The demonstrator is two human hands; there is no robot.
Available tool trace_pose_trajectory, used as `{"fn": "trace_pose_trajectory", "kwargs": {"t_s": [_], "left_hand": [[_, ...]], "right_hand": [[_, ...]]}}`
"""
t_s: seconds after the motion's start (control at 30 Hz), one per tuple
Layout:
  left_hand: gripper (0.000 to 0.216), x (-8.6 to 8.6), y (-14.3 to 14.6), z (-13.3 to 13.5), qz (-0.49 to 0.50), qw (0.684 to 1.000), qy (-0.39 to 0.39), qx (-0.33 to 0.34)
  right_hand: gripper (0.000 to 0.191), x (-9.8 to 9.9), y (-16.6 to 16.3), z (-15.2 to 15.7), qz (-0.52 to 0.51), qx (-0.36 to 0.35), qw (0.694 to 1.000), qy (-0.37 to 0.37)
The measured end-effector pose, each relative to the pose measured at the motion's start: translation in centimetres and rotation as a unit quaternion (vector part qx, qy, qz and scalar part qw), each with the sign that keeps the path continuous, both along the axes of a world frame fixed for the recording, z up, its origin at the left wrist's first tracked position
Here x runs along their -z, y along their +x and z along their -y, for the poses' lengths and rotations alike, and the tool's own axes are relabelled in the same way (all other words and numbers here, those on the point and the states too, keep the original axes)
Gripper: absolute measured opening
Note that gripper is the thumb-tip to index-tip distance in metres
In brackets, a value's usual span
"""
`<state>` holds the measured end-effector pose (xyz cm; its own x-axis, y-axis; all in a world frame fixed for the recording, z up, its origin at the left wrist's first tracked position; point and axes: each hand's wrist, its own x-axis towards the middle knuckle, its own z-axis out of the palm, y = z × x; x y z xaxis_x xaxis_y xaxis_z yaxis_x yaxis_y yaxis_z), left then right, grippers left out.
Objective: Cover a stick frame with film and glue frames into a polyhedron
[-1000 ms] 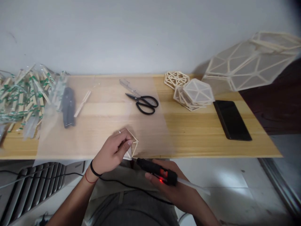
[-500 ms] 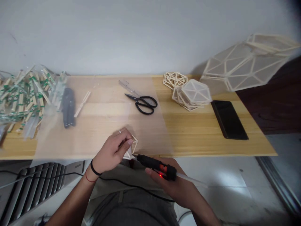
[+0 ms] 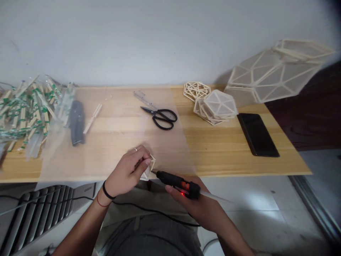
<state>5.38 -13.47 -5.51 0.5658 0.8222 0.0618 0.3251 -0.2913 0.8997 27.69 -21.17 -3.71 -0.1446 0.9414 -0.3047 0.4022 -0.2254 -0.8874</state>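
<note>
My left hand pinches a small wooden stick frame at the table's front edge; fingers cover much of it, and a pale sheet shows at its lower side. My right hand grips a black hot glue gun with orange parts and a lit red light. A clear glue stick juts from its back end. The gun's nozzle points left, close to the frame's right side; whether it touches I cannot tell. Black-handled scissors lie beyond my hands, beside a clear ruler.
Wrapped chopsticks are heaped at the left, near a grey tool and loose sticks. To the right are stick frames, covered panels, a large panelled structure and a black phone. A cord runs below the table.
The glue gun's nozzle has shifted slightly up along the frame's right side. My left hand keeps its pinch on the frame, and the view has moved a little.
</note>
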Motion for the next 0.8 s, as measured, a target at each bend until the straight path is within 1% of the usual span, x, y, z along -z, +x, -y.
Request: {"fn": "trace_pose_trajectory", "kwargs": {"t_s": [0.37, 0.43, 0.57, 0.67, 0.8], "left_hand": [[0.024, 0.06, 0.08, -0.06, 0.012, 1.0, 0.004, 0.005], [0.023, 0.0, 0.13, -0.06, 0.011, 1.0, 0.004, 0.003], [0.023, -0.04, 0.16, -0.02, 0.011, 1.0, 0.005, 0.002], [0.023, 0.04, 0.17, -0.01, 0.008, 1.0, 0.004, 0.0], [0.022, 0.1, 0.17, 0.0, 0.006, 1.0, 0.006, 0.0]], "right_hand": [[0.02, -0.76, -0.1, -0.6, 0.01, 0.015, 1.0, -0.005], [0.021, -0.84, -0.24, -0.55, 0.027, 0.029, 0.999, -0.015], [0.025, -0.88, -0.56, -0.28, 0.067, 0.081, 0.993, -0.045], [0.025, -0.84, -0.68, -0.13, 0.092, 0.111, 0.988, -0.052], [0.028, -0.84, -0.69, -0.23, 0.094, 0.107, 0.988, -0.062]]}}
